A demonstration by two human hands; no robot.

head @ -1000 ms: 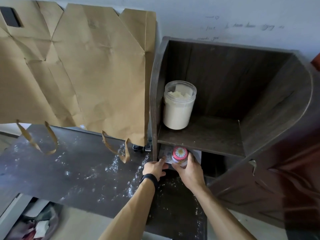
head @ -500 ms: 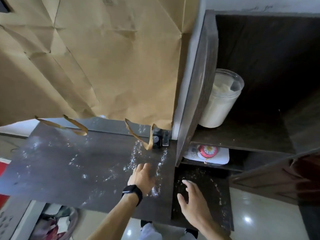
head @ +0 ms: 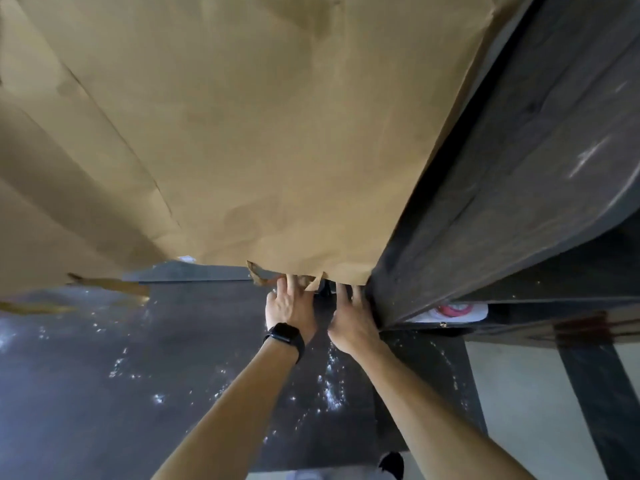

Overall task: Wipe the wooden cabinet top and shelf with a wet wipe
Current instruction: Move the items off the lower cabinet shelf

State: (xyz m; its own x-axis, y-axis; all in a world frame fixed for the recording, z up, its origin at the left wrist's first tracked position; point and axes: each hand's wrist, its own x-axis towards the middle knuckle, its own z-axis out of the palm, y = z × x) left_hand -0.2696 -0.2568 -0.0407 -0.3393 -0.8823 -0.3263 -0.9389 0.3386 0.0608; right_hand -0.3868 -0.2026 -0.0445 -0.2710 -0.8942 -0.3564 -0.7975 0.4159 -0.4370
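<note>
The pack of wipes (head: 450, 310), white with a round pink lid, lies in the low gap under the shelf (head: 554, 285) at the right, just past the upright side board (head: 502, 185). Neither hand touches it. The shelf is dark wood and carries a few pale specks near its front edge.

The cabinet top (head: 156, 393) spreads out to the left of that side board. It is dark, dull wood, strewn with white powder (head: 332, 393) in loose trails, thickest towards its right end and thinner across the middle.

Both hands reach to the back edge of the cabinet top, close to its right rear corner. The left hand (head: 289, 308) lies with fingers stretched out, its tips at the torn lower edge of the brown paper (head: 242, 133), and a black band (head: 285, 336) sits on its wrist. The right hand (head: 353, 323) is just beside it, fingers straight and loose, next to the foot of the side board. Neither hand grips anything that can be seen. A small black thing (head: 327, 289) sits between their fingertips, too hidden to make out.

The creased brown paper hangs over the back of the cabinet top and fills the upper view, with torn strips (head: 110, 284) trailing on the wood at the left. A grey ledge (head: 194, 273) shows behind it. Pale floor (head: 519, 410) lies beyond the right end.
</note>
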